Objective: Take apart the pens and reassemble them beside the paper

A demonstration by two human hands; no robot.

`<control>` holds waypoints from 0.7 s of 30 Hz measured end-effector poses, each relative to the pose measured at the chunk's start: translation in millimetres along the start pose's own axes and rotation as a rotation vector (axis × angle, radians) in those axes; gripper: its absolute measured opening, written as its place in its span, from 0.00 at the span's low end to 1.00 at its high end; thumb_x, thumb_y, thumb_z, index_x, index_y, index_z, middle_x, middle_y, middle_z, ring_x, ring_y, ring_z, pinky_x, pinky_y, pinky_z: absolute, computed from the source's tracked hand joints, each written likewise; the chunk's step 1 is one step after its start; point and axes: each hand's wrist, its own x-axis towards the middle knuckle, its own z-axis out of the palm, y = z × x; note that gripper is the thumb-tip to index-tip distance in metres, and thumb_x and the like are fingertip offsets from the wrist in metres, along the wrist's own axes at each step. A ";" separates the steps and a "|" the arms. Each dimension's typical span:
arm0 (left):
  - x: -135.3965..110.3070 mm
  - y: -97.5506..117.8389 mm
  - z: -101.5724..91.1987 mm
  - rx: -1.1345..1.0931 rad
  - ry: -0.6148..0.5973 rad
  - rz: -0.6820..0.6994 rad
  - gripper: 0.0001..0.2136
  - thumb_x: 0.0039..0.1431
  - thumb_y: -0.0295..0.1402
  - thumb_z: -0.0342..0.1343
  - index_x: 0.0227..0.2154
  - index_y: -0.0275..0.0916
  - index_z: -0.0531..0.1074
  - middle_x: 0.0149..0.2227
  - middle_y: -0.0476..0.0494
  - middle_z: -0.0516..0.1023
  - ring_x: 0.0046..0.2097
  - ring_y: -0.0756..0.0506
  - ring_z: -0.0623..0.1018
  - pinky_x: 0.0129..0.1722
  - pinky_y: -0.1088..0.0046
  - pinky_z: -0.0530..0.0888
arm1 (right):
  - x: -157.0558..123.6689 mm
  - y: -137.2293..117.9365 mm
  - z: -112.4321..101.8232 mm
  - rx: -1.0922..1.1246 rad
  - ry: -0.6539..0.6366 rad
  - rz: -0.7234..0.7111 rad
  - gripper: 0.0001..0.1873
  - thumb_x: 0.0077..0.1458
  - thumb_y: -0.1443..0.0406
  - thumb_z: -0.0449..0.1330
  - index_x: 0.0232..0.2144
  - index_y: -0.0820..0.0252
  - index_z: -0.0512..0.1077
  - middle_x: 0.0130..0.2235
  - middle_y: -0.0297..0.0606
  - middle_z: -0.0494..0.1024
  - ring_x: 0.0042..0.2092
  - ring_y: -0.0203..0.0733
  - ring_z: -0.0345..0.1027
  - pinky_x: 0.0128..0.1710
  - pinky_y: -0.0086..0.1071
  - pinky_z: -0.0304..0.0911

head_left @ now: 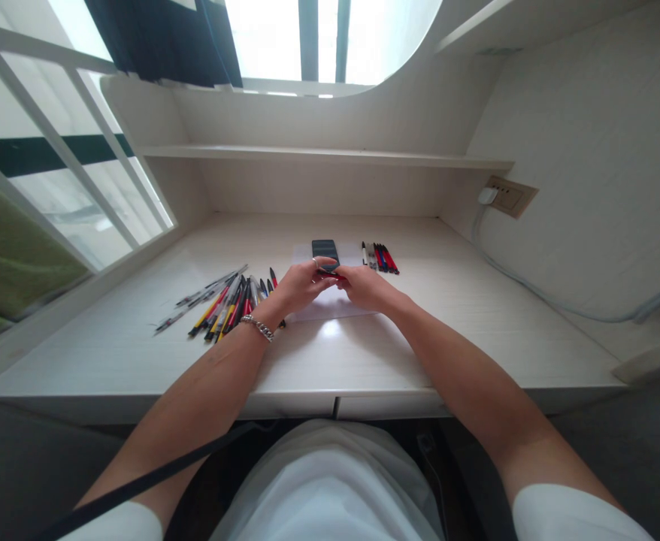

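Above a white sheet of paper (pixel 333 306), my left hand (pixel 301 285) and my right hand (pixel 364 287) meet with closed fingers. Between them is a slim red pen (pixel 333 276), gripped from both sides; its ends are mostly hidden by the fingers. A dark phone (pixel 324 248) lies just beyond my fingertips, its lower edge partly covered by my left hand. Left of my left wrist is a loose spread of pen parts (pixel 225 308) in red, yellow, black and clear. To the right, several pens (pixel 385 258) lie side by side in a short row.
Thin pen refills (pixel 195 299) lie at the outer left of the spread. A shelf (pixel 330 153) runs across the back of the white desk (pixel 476 330). On the right wall a socket (pixel 511 197) holds a plug, and its grey cable (pixel 533 289) droops along the wall.
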 end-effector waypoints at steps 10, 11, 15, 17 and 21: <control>1.3 -3.5 -10.7 0.164 0.050 -0.137 0.17 0.57 0.42 0.57 0.45 0.37 0.76 0.32 0.43 0.80 0.33 0.47 0.77 0.34 0.72 0.71 | -1.4 -0.1 -32.9 0.199 0.282 0.144 0.35 0.59 0.40 0.45 0.24 0.62 0.74 0.20 0.34 0.67 0.26 0.37 0.61 0.28 0.31 0.48; 1.3 -4.0 -10.7 0.174 0.050 -0.137 0.17 0.57 0.42 0.57 0.44 0.37 0.77 0.31 0.43 0.80 0.33 0.47 0.77 0.34 0.72 0.71 | -1.5 -0.5 -33.4 0.208 0.290 0.152 0.36 0.59 0.40 0.45 0.24 0.62 0.75 0.20 0.34 0.66 0.26 0.36 0.61 0.28 0.31 0.48; 1.1 -4.8 -10.3 0.203 0.047 -0.141 0.16 0.57 0.42 0.57 0.42 0.38 0.78 0.29 0.44 0.79 0.33 0.47 0.76 0.35 0.72 0.70 | -1.2 -3.7 -33.0 0.187 0.287 0.191 0.35 0.57 0.39 0.47 0.25 0.61 0.76 0.20 0.34 0.67 0.26 0.37 0.61 0.27 0.31 0.48; 1.0 -5.4 -10.2 0.206 0.044 -0.141 0.16 0.57 0.43 0.57 0.42 0.38 0.78 0.29 0.44 0.79 0.32 0.47 0.76 0.35 0.72 0.70 | -0.9 -5.1 -32.7 0.170 0.270 0.217 0.34 0.56 0.39 0.48 0.25 0.61 0.76 0.20 0.34 0.67 0.26 0.37 0.60 0.27 0.31 0.47; 1.0 -6.5 -10.3 0.211 0.046 -0.138 0.17 0.57 0.43 0.57 0.42 0.38 0.79 0.30 0.44 0.80 0.32 0.47 0.76 0.35 0.72 0.70 | -0.4 -5.1 -31.8 0.158 0.261 0.240 0.32 0.56 0.41 0.49 0.25 0.60 0.76 0.20 0.33 0.67 0.25 0.37 0.60 0.26 0.31 0.47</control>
